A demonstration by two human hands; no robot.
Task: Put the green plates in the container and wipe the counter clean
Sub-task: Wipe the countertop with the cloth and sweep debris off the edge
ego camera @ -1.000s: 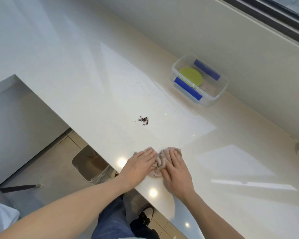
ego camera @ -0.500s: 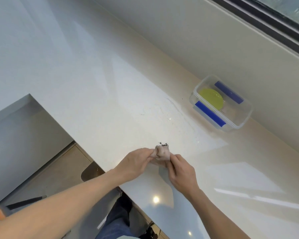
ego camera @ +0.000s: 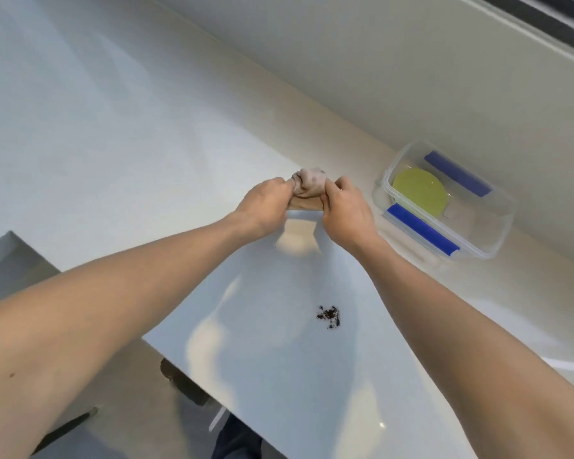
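While a green plate (ego camera: 419,191) sits in the container (ego camera: 484,250), both hands' grips, left hand (ego camera: 265,203) and right hand (ego camera: 345,210), clamp the cloth (ego camera: 309,183); crumbs (ego camera: 328,316) remain on the worktop (ego camera: 113,144).

A tiled floor (ego camera: 120,385) is seen below the window frame (ego camera: 540,14). A dark bin (ego camera: 183,382) is set on that floor.

Your two forearms are bare from the bottom corners up to the wrists, with no sleeves, watch or rings showing. Your left hand (ego camera: 265,204) and right hand (ego camera: 347,212) are gloveless. A small dark mole marks your left forearm. Below, you seem to wear dark blue trousers (ego camera: 236,438), barely visible.
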